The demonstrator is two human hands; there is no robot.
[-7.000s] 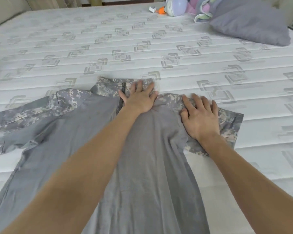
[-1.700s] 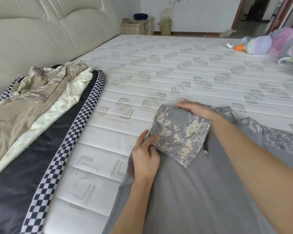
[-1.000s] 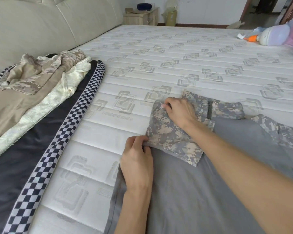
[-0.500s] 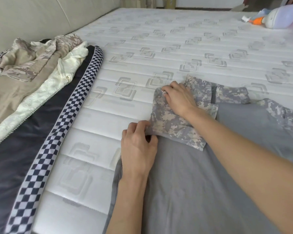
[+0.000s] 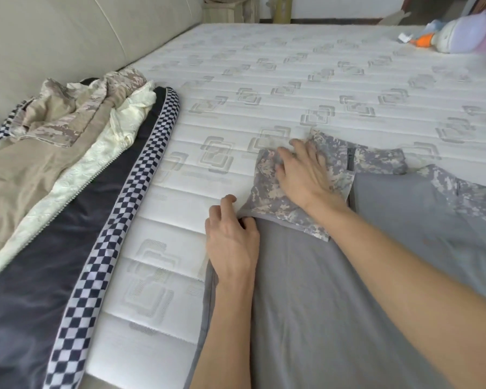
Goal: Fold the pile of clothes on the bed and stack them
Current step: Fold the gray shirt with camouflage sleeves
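**Sleeve folded in on the grey shirt, pile yet to be folded**

Nearest the camera, the grey shirt (image 5: pixel 334 304) is spread flat on the bed (image 5: pixel 292 80), its body running off the lower edge of the view. At its left side seam the left hand (image 5: pixel 232 240) is laid, the fingers bent over the fold line with the thumb tucked against the cloth; the edge appears to be pinched there, though the contact under the fingers is hidden. Just beyond, the camouflage sleeve (image 5: pixel 278 203) is folded inward over the shoulder, and it is pressed flat by the right hand (image 5: pixel 303 175), whose fingers are spread and straight, clamped on nothing.

To the left, the pile of clothes (image 5: pixel 54 164) lies unfolded against the headboard (image 5: pixel 54 37): a tan camouflage top, a cream garment and a dark piece edged with checks. At the far right corner a soft toy (image 5: pixel 458 35) rests on the bed.

The risk is judged to lie in the release: if the pressing hand is lifted before the crease is set, the stiff sleeve may spring open, and a pull at the seam could drag the soft body askew on the mattress.

No brand, label or legible writing is seen.
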